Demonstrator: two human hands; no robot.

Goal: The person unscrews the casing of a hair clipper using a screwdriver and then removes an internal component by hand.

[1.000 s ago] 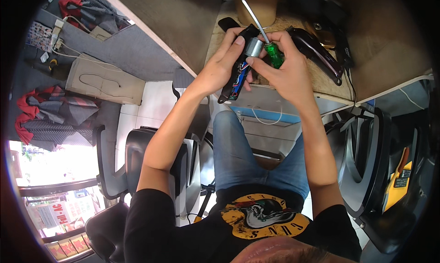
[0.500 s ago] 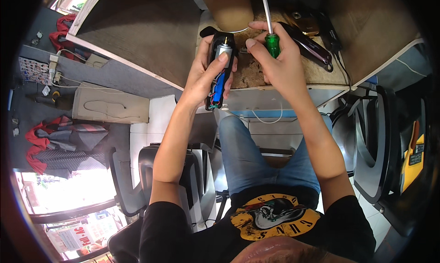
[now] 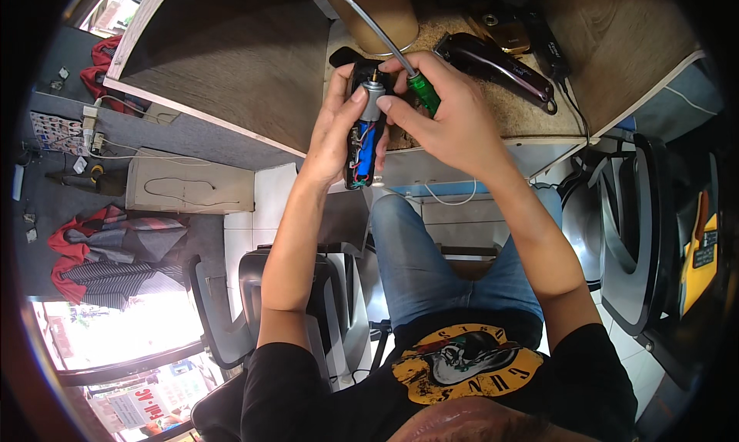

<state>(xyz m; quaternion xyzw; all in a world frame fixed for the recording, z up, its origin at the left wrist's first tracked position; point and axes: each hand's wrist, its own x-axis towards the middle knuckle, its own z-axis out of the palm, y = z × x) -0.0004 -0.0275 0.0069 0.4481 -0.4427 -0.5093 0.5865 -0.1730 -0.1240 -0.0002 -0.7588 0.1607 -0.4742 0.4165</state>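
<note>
My left hand (image 3: 332, 134) is wrapped round an opened black hair clipper body (image 3: 356, 165), its thumb on the silver motor (image 3: 372, 99). Inside the shell show a blue battery (image 3: 366, 149), thin wires and a small brass shaft at the top of the motor. My right hand (image 3: 454, 118) holds a screwdriver by its green handle (image 3: 423, 93), the long metal shank pointing up and to the left. The right thumb and fingertips reach the motor's right side; whether they press on it I cannot tell.
A dark, shiny hair clipper (image 3: 496, 71) lies on the worn wooden shelf (image 3: 531, 122), beside a gold-coloured device (image 3: 504, 34) and a black corded one (image 3: 548, 53). A brown cylinder (image 3: 377, 18) stands behind my hands. Wooden side panels flank the shelf. Chairs (image 3: 631, 234) stand on both sides.
My right hand has moved left to the clipper's motor. The screwdriver has tipped from nearly upright to a slant toward the upper left.
</note>
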